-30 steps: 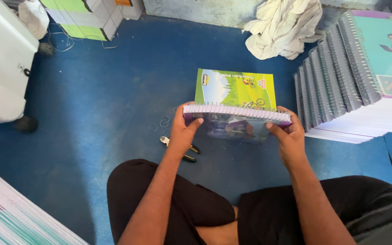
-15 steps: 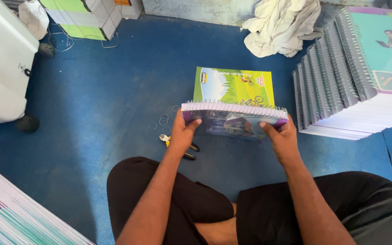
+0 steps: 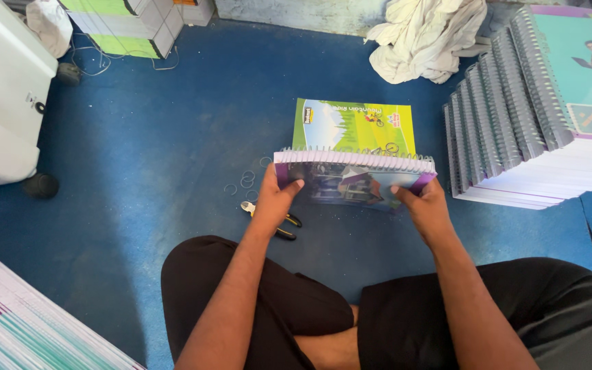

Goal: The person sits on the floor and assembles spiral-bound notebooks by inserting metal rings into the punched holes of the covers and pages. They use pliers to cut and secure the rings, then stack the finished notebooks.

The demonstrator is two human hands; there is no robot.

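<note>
Head view. Spiral-bound book point(image 3: 355, 179) held above blue floor point(image 3: 173, 157), long axis left to right, coil edge up and away from body, cover tilted toward camera. Compared with half a second ago: book roughly in place, right thumb shifted slightly inward along cover. Left hand point(image 3: 273, 203) pinching left end, right hand point(image 3: 425, 207) pinching right end; book spanning between both. Green-covered book point(image 3: 354, 126) lying flat just behind; pliers point(image 3: 268, 218) beside left wrist.

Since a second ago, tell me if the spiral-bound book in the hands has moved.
No real move. The spiral-bound book sits in both hands, its coil edge across the near end of the green booklet on the blue floor, as before.
</note>
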